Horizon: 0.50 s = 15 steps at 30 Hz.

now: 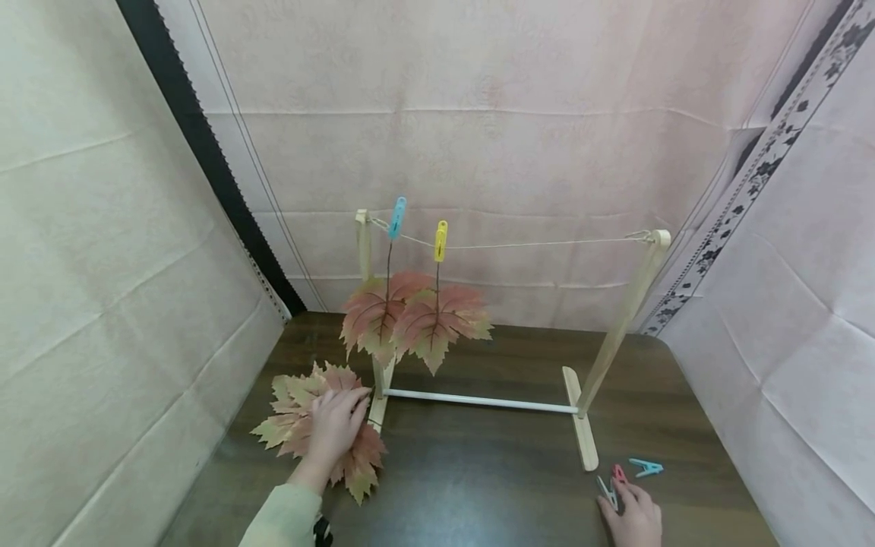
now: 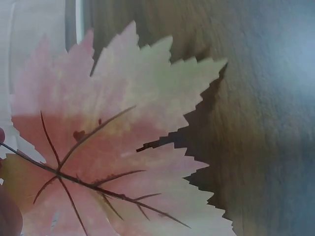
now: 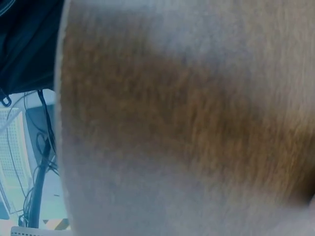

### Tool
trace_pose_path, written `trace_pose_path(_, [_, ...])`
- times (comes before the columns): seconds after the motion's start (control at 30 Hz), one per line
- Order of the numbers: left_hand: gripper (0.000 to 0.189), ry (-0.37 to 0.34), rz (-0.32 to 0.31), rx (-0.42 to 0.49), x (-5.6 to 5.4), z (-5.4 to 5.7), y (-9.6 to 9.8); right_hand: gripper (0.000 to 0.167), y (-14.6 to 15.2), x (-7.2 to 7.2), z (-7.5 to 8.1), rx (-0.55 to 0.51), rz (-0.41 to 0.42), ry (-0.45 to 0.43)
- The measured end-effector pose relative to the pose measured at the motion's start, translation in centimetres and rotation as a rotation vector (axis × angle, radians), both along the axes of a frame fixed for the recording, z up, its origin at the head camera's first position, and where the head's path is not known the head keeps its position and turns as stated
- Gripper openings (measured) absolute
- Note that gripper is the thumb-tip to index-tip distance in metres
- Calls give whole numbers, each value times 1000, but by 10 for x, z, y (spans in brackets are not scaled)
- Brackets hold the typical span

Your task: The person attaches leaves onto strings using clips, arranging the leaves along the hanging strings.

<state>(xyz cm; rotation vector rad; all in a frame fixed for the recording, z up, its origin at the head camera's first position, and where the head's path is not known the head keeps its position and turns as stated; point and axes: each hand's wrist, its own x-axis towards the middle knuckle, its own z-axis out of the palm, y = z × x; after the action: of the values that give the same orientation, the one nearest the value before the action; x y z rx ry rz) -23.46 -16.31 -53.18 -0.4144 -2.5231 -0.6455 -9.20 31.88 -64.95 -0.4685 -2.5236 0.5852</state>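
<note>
In the head view, my left hand (image 1: 336, 422) lies over a few pink-and-green artificial maple leaves (image 1: 294, 414) at the table's left. The left wrist view shows one maple leaf (image 2: 113, 162) close up, its dark stem running to the thumb and a fingertip at the left edge, which pinch it. At the lower right, my right hand (image 1: 634, 516) has its fingertips at a red clothespin (image 1: 619, 474) and a pale blue clothespin (image 1: 607, 492); whether it grips either is unclear. A bright blue clothespin (image 1: 646, 467) lies just beyond.
A wooden stand (image 1: 625, 315) with a string (image 1: 540, 244) and white bottom bar (image 1: 478, 399) stands mid-table. Two maple leaves (image 1: 437, 323) hang by their stems from a blue clothespin (image 1: 397, 218) and a yellow clothespin (image 1: 440, 241). Cloth walls (image 1: 478, 152) enclose the table.
</note>
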Motion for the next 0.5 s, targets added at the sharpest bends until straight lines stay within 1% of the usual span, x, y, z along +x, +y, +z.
trace_pose_path(0.1, [17, 17, -5, 27, 2, 4, 3, 43, 1, 1, -1, -32, -12, -32])
trace_pose_path(0.27, [17, 62, -1, 54, 2, 8, 7, 39, 4, 0, 1, -138, -61, -81])
trace_pose_path(0.5, [17, 49, -11, 94, 3, 12, 9, 41, 11, 0, 8, -254, -169, -175])
